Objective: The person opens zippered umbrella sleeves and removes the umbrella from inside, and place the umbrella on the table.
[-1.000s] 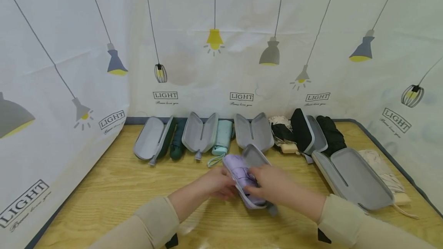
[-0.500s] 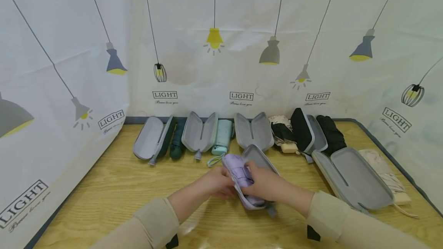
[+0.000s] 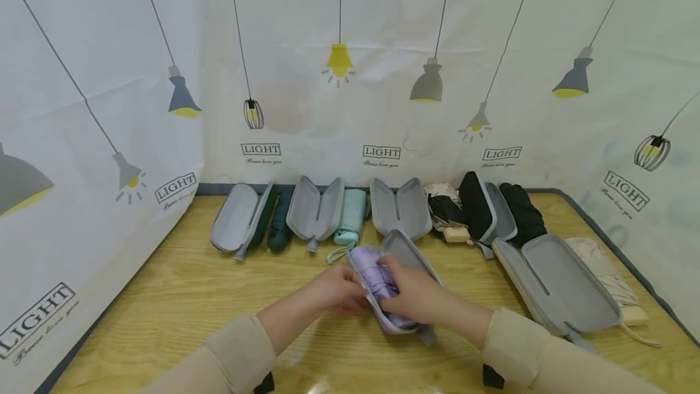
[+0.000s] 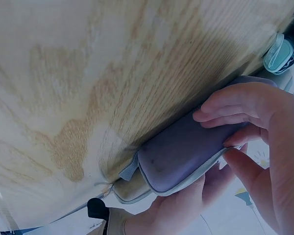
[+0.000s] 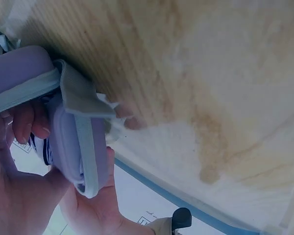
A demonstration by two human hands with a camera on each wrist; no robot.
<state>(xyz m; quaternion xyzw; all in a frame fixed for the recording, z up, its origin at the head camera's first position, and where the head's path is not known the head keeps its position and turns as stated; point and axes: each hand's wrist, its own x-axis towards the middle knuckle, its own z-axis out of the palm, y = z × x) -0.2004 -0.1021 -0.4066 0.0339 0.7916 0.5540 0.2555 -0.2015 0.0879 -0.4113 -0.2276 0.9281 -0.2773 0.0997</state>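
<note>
A lavender folded umbrella lies in one half of an unzipped lavender hard case, whose grey-lined other half stands open behind it. My right hand holds the umbrella from above, thumb on the near side and fingers over the far side. At the case's left rim, my left hand pinches the edge. The left wrist view has the smooth lavender outer shell with the left hand at its rim. In the right wrist view, a grey fabric tab hangs at the case's end.
Along the back of the wooden table stand several open grey-lined cases. Among them lie a mint umbrella, a dark green umbrella and a black umbrella. A large cream case lies open at right, beside a cream umbrella.
The right hand has shifted a little left and settled round the umbrella. The case's open half shows wider behind that hand. The left hand stays at the rim, moving only slightly.
</note>
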